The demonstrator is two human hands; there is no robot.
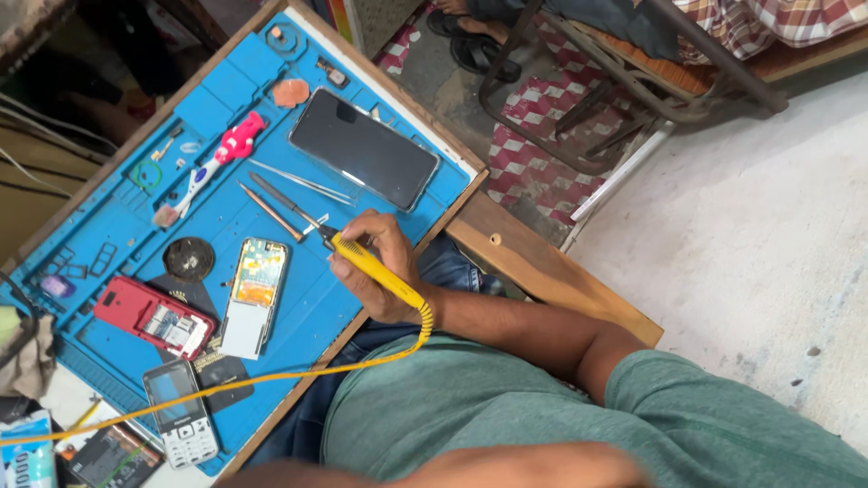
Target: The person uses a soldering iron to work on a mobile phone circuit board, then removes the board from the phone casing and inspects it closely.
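My right hand [375,271] grips a yellow soldering iron [366,260] like a pen. Its metal tip [287,201] points up-left over the blue work mat [108,226]. The iron's yellow cord [271,375] curls off the handle and runs left across the mat's front edge. A little left of the hand lies an opened phone [255,294] with its circuit board showing. Only my left forearm [506,468] shows, blurred at the bottom edge, and its hand is out of view.
On the mat lie a black smartphone [364,147], tweezers [303,183], a thin screwdriver [269,211], a pink and white toothbrush [210,163], a round black part [188,258], a red phone shell [154,316] and a keypad phone [179,411]. A metal chair frame [597,90] stands at the upper right.
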